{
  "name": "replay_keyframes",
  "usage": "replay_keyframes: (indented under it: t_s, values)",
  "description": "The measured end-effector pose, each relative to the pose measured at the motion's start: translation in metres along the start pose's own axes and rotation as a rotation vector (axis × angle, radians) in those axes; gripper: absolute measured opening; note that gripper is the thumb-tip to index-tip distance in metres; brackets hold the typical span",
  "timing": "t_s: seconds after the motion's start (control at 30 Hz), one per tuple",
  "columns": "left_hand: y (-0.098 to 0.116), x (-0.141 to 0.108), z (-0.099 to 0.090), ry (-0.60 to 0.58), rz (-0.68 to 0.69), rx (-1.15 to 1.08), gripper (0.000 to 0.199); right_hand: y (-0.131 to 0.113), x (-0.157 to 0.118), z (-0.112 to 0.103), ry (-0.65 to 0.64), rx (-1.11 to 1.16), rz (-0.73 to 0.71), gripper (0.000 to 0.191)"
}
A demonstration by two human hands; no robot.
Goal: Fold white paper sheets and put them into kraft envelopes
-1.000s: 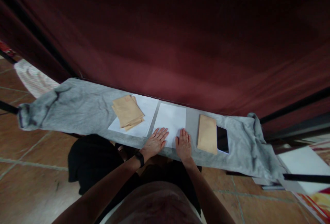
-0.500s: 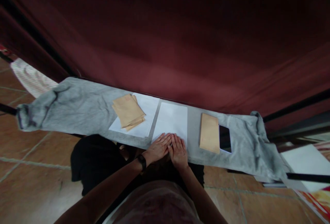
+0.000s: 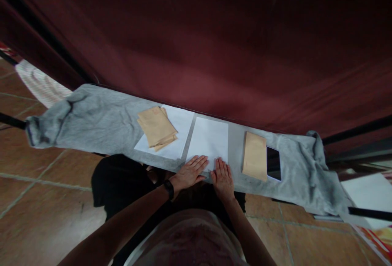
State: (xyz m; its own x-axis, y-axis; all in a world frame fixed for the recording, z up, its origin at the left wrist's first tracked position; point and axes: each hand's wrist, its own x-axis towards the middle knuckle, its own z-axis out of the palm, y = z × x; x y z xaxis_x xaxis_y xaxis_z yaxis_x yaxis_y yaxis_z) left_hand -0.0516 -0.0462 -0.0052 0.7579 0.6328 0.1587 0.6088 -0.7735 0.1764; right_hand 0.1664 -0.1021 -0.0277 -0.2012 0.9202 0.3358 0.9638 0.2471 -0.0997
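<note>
A white sheet of paper lies on the grey cloth in front of me. My left hand rests flat on its near left corner, fingers stretched out. On the near right corner lies my right hand, also flat, with a gap between the two hands. Left of the sheet, several brown envelopes are piled askew on top of more white paper. To the right, a neat stack of brown envelopes sits beside a phone with a dark screen.
The grey cloth covers a narrow bench or table and hangs rumpled at both ends. A dark red curtain rises behind its far edge. Black bars stick out at the sides, and white paper lies at the lower right.
My hands have moved apart from each other, the left toward the sheet's left corner and the right toward its right corner. The whole view has shifted slightly.
</note>
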Motion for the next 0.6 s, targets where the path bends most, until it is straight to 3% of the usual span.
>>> replay_keyframes:
  t_s: [0.17,0.4,0.53,0.6]
  values:
    - [-0.004,-0.005,-0.006,0.033,0.004,0.009,0.063,0.014,-0.008,-0.003,0.026,0.014,0.010,0.059]
    - [-0.010,-0.015,-0.005,0.052,-0.108,-0.009,0.058,0.019,-0.012,-0.001,0.051,0.026,0.075,0.057]
    - [0.008,-0.001,-0.013,0.091,-0.189,-0.056,0.056,0.006,0.009,0.004,0.057,0.046,0.112,0.059]
    - [0.029,0.013,-0.020,0.099,-0.140,-0.082,0.055,-0.002,0.023,0.009,0.050,0.055,0.090,0.059]
